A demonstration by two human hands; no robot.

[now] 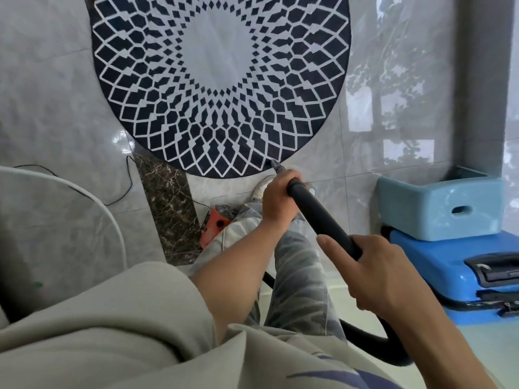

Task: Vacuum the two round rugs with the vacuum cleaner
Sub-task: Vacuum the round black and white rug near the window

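Note:
A round rug [222,82] with a dark blue and white diamond pattern lies on the pale marble floor ahead of me. I hold the black vacuum wand [320,217] with both hands. My left hand [276,196] grips the wand near its front end. My right hand [376,272] grips it farther back, index finger stretched along the tube. The wand's narrow nozzle tip [276,165] touches the rug's near edge. The black hose [393,343] curves away behind my right wrist. Only one rug is in view.
A blue machine [460,276] with a light blue box [438,206] on it stands at the right, by a grey pillar [480,80]. An orange tool [216,223] lies by my feet. A thin black cable [126,175] trails at the left, beside a white-rimmed round object [112,220].

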